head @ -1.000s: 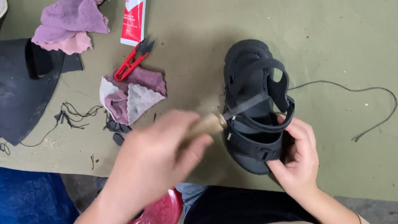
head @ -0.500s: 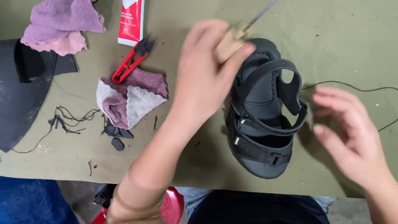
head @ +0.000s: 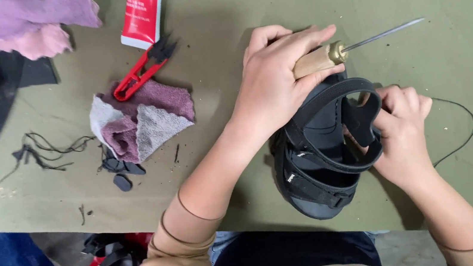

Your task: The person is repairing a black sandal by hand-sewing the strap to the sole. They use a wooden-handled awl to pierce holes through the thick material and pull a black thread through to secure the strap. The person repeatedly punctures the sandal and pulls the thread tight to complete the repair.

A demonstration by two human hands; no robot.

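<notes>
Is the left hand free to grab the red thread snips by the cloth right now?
Probably not as is: the left hand is closed around the wooden-handled awl, resting on the black sandal. The path to the red thread snips looks open, but the awl would need setting down first.

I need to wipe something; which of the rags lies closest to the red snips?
The purple-and-grey rag, right under the red snips' handles; the pink rag lies apart at the table's top-left corner.

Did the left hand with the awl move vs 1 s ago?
Yes. The left hand with the awl went from the sandal's near left side up to its far end, needle now pointing right, away from the red snips.
</notes>
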